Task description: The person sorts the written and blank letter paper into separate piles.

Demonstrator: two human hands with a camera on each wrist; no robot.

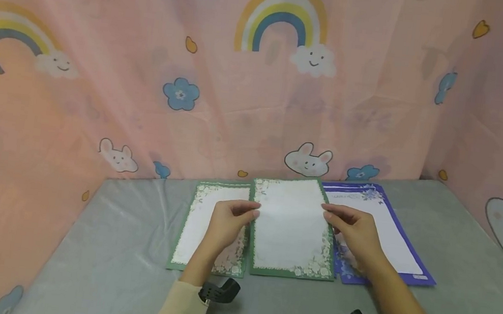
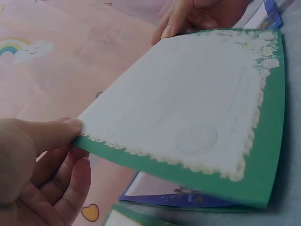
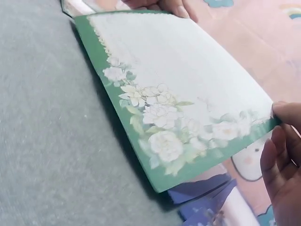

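A sheet of green-bordered floral paper (image 1: 292, 228) is held up at the middle, its white centre framed by pale flowers. My left hand (image 1: 228, 221) pinches its left edge between thumb and fingers, and my right hand (image 1: 356, 232) pinches the right edge. Both grips show close up, with the left thumb (image 2: 56, 134) on top in the left wrist view and the right hand (image 3: 287, 155) at the sheet's edge in the right wrist view. To the left lie similar green-bordered sheets (image 1: 213, 214), partly behind my left hand. Purple-bordered sheets (image 1: 402, 234) lie to the right, partly covered by my right hand.
Grey cloth (image 1: 131, 247) covers the table. Behind and at both sides hangs a pink curtain (image 1: 237, 114) printed with rainbows, rabbits and flowers. Each wrist wears a black strap, such as the left wrist strap (image 1: 220, 291).
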